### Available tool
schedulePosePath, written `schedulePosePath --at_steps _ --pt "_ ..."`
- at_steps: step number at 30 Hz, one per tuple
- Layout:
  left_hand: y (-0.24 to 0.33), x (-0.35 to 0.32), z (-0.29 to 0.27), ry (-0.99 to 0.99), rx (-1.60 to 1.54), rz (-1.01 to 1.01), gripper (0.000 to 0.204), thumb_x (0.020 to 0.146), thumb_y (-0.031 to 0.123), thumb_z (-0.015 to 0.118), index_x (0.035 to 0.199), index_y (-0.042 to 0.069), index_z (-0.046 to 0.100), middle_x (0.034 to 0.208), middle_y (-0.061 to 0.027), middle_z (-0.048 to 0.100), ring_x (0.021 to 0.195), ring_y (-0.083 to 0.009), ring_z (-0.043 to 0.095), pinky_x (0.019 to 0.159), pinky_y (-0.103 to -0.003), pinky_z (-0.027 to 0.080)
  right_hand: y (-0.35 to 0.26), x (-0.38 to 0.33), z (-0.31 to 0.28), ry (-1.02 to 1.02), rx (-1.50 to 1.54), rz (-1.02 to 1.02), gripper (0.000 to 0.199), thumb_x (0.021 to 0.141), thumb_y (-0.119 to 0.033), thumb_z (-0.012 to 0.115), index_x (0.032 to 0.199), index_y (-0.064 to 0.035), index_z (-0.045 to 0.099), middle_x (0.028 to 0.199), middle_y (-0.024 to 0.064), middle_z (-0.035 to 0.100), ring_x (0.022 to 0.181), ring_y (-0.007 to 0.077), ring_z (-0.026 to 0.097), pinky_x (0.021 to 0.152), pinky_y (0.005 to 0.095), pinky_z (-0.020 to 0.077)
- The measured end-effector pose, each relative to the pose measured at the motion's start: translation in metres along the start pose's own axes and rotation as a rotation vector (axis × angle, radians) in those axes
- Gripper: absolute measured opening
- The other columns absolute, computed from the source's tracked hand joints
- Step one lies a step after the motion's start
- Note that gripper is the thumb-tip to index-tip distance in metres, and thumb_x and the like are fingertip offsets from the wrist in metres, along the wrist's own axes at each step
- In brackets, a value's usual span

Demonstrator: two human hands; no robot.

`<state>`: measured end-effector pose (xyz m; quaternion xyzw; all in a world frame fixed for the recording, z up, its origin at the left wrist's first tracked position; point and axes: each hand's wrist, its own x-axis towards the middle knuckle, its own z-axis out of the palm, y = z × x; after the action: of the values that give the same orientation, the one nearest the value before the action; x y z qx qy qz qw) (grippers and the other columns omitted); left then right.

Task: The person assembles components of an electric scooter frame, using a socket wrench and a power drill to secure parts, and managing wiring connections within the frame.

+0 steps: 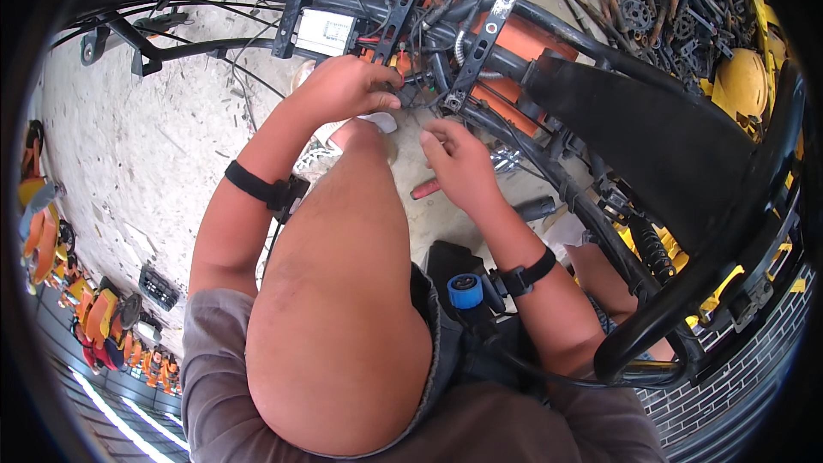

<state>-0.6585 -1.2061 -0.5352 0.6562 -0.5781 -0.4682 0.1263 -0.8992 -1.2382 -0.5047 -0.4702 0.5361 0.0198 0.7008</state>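
Note:
A black tubular vehicle frame [549, 167] crosses in front of me, with a bundle of wires [420, 43] in its middle. My left hand [347, 90] is at the bundle's near side, its fingers closed around what looks like a thin wire with a bit of red at the fingertips. Just right of it and nearer to me is my right hand [459, 163], fingers curled and thumb pressed to them; anything held there is too small to make out. A white labelled box [326, 32] sits in the frame beyond my left hand. Orange panels [519, 47] flank the wires on the right.
A red-handled tool [424, 189] and shiny metal pieces [506, 159] lie below the frame. A black seat-like panel [639, 120] covers the right side. Dark metal parts [643, 9] are heaped at the far right. Orange machines [99, 317] line the left.

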Motion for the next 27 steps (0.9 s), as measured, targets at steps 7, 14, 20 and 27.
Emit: schedulePosePath --at_steps 7,14,20,27 --pt "-0.009 0.007 0.006 -0.048 -0.143 -0.078 0.030 0.076 0.029 0.081 0.101 0.014 0.073 0.074 -0.0085 0.068 0.069 -0.0262 0.065 0.064 -0.038 0.049 0.008 0.040 0.025 -0.169 0.819 0.394 0.033 0.101 -0.034 0.059 0.120 -0.0077 0.058 0.106 0.0044 0.066 0.084 0.0147 0.058 0.076 0.0303 0.0479" --pt "-0.009 -0.003 0.015 -0.037 -0.281 -0.193 0.033 0.078 0.029 0.081 0.104 0.011 0.071 0.071 -0.0059 0.067 0.064 -0.0207 0.063 0.060 -0.035 0.047 0.028 0.060 0.046 0.010 0.979 0.314 0.020 0.100 -0.026 0.061 0.117 -0.0159 0.059 0.102 -0.0015 0.064 0.086 0.0099 0.057 0.069 0.0271 0.0426" --pt "-0.001 0.008 0.013 -0.140 0.189 -0.042 0.046 0.073 0.038 0.083 0.108 0.010 0.072 0.083 -0.0172 0.069 0.079 -0.0357 0.068 0.068 -0.042 0.052 0.034 0.054 0.056 0.049 0.895 0.067 0.027 0.102 -0.025 0.059 0.124 -0.0101 0.058 0.103 -0.0008 0.065 0.086 0.0095 0.058 0.071 0.0258 0.0456" --pt "-0.006 0.007 0.017 -0.218 -0.377 -0.192 0.037 0.084 0.026 0.079 0.102 -0.003 0.064 0.075 -0.0087 0.070 0.071 -0.0177 0.070 0.064 -0.033 0.052 -0.012 0.035 0.020 -0.030 0.113 0.321 0.031 0.099 -0.032 0.062 0.109 -0.0028 0.065 0.087 0.0041 0.066 0.072 0.0128 0.060 0.066 0.0275 0.0508"
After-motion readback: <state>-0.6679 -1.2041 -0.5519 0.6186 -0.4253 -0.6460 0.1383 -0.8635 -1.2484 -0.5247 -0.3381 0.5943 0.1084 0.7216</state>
